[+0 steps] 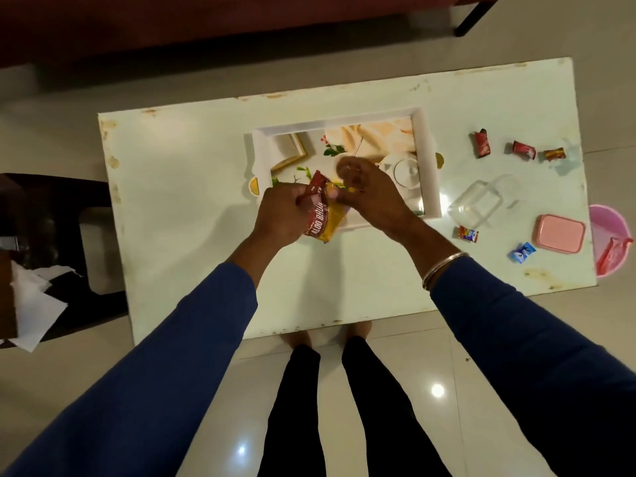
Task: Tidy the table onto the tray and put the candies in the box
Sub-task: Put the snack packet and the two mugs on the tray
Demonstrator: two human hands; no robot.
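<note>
Both hands gripped the snack packet [318, 215] over the tray [428, 156], left hand [282, 215] clenched, right hand [370, 194] seemingly pinching, fingertips hidden.

We see long blue sleeves [192, 339] reaching down to both wrists, well back from the fingers. A thin silver bangle [444, 265] circles the right wrist, just before its cuff. Below, black trousers [344, 407] cover both legs.

Tray [428, 160] mid-table [179, 173], candies [481, 143] and box [481, 204] to its right (lid [559, 233] nearer).
</note>
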